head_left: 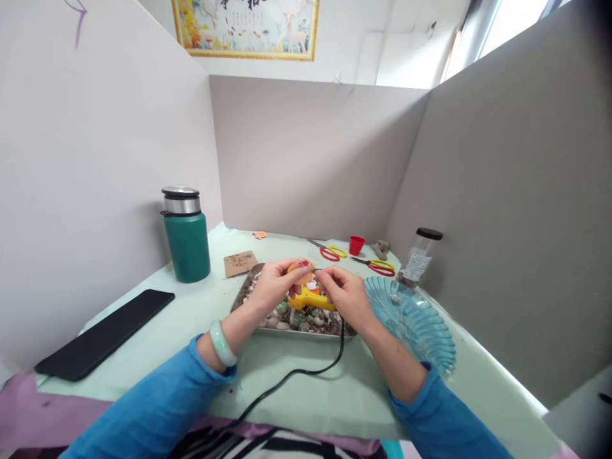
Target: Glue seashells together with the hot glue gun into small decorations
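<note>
My left hand [273,284] is closed round a small orange object [300,269], held above a metal tray [248,285] filled with several shells and pebbles. My right hand [347,294] is closed round a yellow glue gun [308,298], whose nozzle points left toward the orange object. The gun's black cord [306,371] runs from under my right hand down toward me across the table. Both hands are close together over the tray. A pale green bangle [222,343] sits on my left wrist.
A ridged blue glass dish [421,325] lies right of the tray. Behind are two pairs of scissors [331,252] [377,266], a red cup [356,245], a clear jar [421,256], a green flask [186,236], a brown card [240,262] and a black slab [108,331] at left. Grey partitions wall the table.
</note>
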`<state>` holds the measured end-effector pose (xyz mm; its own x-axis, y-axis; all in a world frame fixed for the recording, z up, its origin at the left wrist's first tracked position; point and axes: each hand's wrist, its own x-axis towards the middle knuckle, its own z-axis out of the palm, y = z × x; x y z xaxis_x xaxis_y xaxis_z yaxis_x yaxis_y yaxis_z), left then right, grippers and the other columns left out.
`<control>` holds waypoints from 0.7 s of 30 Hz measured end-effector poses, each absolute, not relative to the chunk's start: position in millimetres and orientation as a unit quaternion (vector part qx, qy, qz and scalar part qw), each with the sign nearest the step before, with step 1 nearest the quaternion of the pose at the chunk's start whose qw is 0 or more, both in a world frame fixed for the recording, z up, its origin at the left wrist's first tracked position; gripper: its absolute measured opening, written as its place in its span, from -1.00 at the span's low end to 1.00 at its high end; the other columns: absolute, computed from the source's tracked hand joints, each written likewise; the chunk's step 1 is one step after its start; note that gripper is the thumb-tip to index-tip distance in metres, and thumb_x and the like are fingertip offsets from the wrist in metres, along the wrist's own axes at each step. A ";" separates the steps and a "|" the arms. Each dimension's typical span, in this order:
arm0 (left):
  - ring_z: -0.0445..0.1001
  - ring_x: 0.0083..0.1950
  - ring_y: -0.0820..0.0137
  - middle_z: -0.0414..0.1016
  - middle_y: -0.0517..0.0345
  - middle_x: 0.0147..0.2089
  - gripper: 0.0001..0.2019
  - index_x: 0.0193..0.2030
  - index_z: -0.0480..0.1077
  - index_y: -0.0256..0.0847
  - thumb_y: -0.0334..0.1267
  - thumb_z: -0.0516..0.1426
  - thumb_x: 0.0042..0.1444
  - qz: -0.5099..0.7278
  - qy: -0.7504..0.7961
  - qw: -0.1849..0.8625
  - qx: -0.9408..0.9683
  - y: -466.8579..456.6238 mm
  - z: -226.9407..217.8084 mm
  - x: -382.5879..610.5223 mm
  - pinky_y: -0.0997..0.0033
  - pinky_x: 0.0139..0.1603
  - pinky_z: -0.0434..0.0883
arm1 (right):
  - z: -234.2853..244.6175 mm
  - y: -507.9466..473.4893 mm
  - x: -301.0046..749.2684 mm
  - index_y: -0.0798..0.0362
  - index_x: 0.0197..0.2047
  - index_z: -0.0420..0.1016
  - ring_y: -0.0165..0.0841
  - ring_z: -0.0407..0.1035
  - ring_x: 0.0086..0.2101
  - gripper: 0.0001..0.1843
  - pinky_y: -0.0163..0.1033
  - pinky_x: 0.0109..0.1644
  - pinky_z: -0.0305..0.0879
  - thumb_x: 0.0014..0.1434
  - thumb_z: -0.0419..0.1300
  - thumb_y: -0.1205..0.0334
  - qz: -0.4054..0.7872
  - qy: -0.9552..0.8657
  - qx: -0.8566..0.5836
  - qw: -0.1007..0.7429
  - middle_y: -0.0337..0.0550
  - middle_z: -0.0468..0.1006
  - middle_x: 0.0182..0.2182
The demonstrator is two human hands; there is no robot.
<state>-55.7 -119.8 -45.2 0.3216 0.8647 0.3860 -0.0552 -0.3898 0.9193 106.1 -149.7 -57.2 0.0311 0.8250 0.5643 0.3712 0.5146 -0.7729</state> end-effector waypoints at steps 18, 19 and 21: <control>0.28 -0.63 0.52 0.30 0.24 -0.70 -0.70 -0.50 0.41 -0.31 -0.08 0.16 0.02 0.487 0.327 0.440 0.680 -121.5 -43.4 -56.0 0.56 -0.62 0.21 | -59.7 -146.9 105.9 0.07 -0.53 0.35 -0.50 0.09 -0.65 -0.69 -0.38 -0.57 0.04 0.11 0.12 0.04 0.217 -0.651 -0.449 0.572 -0.36 0.23 -0.70; 0.28 -0.63 0.52 0.30 0.24 -0.70 -0.71 -0.50 0.42 -0.31 -0.08 0.16 0.01 0.486 0.328 0.441 0.680 -121.4 -43.3 -56.1 0.56 -0.61 0.21 | -60.2 -146.7 105.9 0.07 -0.53 0.35 -0.50 0.09 -0.65 -0.70 -0.38 -0.57 0.04 0.11 0.12 0.04 0.217 -0.651 -0.449 0.573 -0.36 0.23 -0.70; 0.28 -0.63 0.51 0.31 0.23 -0.69 -0.71 -0.48 0.44 -0.31 -0.08 0.17 0.00 0.487 0.327 0.444 0.677 -121.2 -43.3 -56.4 0.55 -0.61 0.22 | -61.0 -146.4 105.7 0.07 -0.53 0.35 -0.50 0.10 -0.65 -0.70 -0.38 -0.57 0.05 0.11 0.12 0.04 0.215 -0.650 -0.451 0.573 -0.36 0.24 -0.69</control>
<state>-56.4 -121.2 -43.3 0.3105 0.8759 0.3694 0.0106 -0.3917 0.9200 105.7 -146.4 -61.0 0.0627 0.8318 0.5515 0.3402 0.5017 -0.7954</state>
